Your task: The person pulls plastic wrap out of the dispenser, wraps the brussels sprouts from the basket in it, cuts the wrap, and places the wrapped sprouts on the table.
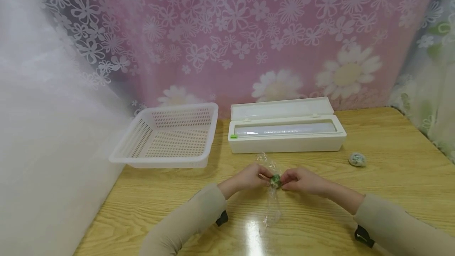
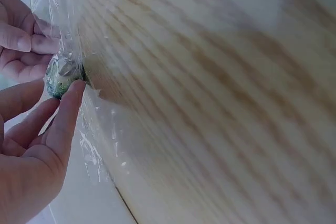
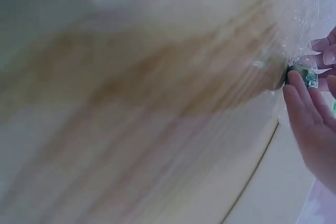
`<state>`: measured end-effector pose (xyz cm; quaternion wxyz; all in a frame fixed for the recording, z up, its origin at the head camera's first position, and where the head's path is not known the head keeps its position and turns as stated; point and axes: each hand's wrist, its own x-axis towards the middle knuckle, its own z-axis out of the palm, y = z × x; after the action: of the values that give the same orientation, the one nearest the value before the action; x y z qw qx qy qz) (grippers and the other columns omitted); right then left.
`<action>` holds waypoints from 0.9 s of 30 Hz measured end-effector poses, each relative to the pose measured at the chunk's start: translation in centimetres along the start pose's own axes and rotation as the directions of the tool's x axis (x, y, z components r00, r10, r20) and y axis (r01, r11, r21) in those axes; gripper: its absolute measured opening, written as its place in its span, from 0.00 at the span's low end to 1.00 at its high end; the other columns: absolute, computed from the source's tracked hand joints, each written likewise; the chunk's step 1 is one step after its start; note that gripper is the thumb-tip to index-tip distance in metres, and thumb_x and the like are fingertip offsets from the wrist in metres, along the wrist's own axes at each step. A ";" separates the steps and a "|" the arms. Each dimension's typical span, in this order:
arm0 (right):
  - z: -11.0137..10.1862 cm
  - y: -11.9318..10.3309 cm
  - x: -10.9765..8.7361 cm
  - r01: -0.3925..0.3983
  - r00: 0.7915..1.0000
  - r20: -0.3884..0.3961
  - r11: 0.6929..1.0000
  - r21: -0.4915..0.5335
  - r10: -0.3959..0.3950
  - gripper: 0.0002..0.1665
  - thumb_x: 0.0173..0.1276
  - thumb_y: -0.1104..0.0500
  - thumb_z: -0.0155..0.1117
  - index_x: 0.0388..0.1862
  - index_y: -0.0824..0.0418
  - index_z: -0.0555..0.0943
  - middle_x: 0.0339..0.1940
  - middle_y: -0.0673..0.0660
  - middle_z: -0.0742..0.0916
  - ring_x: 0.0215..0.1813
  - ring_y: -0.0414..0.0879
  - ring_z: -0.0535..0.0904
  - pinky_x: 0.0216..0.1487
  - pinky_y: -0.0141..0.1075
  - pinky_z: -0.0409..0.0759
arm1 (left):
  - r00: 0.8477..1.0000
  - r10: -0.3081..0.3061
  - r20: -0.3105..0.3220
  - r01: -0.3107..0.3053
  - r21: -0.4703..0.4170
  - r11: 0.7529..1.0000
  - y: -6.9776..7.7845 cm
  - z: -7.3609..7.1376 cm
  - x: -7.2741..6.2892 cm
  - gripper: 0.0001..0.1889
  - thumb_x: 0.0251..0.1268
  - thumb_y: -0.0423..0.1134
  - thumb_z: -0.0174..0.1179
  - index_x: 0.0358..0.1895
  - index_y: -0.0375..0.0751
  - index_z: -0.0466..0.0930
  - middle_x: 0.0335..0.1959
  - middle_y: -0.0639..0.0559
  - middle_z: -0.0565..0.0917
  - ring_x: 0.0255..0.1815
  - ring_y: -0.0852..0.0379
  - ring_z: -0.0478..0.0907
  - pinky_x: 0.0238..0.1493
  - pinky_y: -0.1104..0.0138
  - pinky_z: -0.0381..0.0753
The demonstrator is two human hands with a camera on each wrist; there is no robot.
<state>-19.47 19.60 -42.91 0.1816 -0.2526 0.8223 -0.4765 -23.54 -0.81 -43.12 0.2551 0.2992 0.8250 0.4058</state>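
Observation:
A small round green item with pale patches lies wrapped in clear cling film; its exact kind cannot be told. Loose film trails from it toward the box and toward me. With thumb and fingers, my left hand pinches the item's left side. My right hand holds its right side with the fingertips. In the left wrist view, the left hand grips the item from below, opposite the other hand. The right wrist view has the right hand's fingers against it, the far hand partly cut off.
Behind the hands stands a white box with its lid up and a roll of film inside. A white perforated basket sits at the back left. Another small wrapped item lies on the wooden table at right.

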 end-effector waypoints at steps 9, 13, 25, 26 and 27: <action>0.9 0.2 0.9 0.313 0.919 0.038 0.670 -0.673 -0.392 0.13 0.51 0.67 0.64 0.38 0.62 0.78 0.36 0.52 0.78 0.34 0.40 0.75 0.31 0.29 0.76 | 0.998 -0.056 0.003 0.057 -0.064 0.996 -0.2 -0.1 0.3 0.14 0.54 0.25 0.57 0.46 0.31 0.77 0.41 0.46 0.81 0.36 0.63 0.77 0.33 0.74 0.76; 1.4 0.5 1.4 0.316 0.889 0.028 0.567 -0.760 -0.457 0.12 0.49 0.62 0.67 0.35 0.59 0.77 0.34 0.50 0.77 0.30 0.38 0.73 0.28 0.29 0.74 | 0.994 -0.107 0.002 0.106 -0.178 0.978 0.0 -0.2 0.3 0.14 0.54 0.22 0.55 0.46 0.27 0.76 0.40 0.42 0.81 0.35 0.58 0.78 0.34 0.71 0.77; 0.7 0.7 2.2 0.192 0.924 -0.125 0.719 -0.668 -0.363 0.07 0.52 0.62 0.66 0.27 0.57 0.75 0.26 0.47 0.76 0.25 0.36 0.70 0.24 0.29 0.72 | 0.989 -0.137 -0.056 0.124 -0.186 0.975 -0.1 0.1 0.6 0.18 0.49 0.25 0.61 0.47 0.32 0.77 0.39 0.48 0.81 0.35 0.61 0.77 0.36 0.72 0.76; 0.6 0.8 2.3 0.183 0.927 -0.139 0.741 -0.646 -0.350 0.07 0.52 0.63 0.66 0.26 0.57 0.75 0.25 0.46 0.76 0.26 0.36 0.71 0.25 0.29 0.72 | 0.990 -0.121 -0.072 0.109 -0.161 0.981 0.0 0.1 0.7 0.17 0.48 0.26 0.62 0.46 0.32 0.77 0.38 0.48 0.81 0.35 0.61 0.77 0.36 0.72 0.75; 0.5 0.8 2.4 0.175 0.930 -0.150 0.763 -0.622 -0.336 0.07 0.52 0.64 0.65 0.26 0.56 0.75 0.24 0.45 0.76 0.26 0.36 0.71 0.26 0.29 0.73 | 0.990 -0.108 -0.088 0.096 -0.138 0.986 0.0 0.2 0.7 0.17 0.47 0.26 0.63 0.45 0.32 0.78 0.37 0.49 0.81 0.35 0.62 0.77 0.37 0.73 0.75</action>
<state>-21.32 18.20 -44.01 -0.0809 -0.3445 0.9038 -0.2406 -23.91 -0.17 -43.35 0.2555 0.2193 0.8215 0.4602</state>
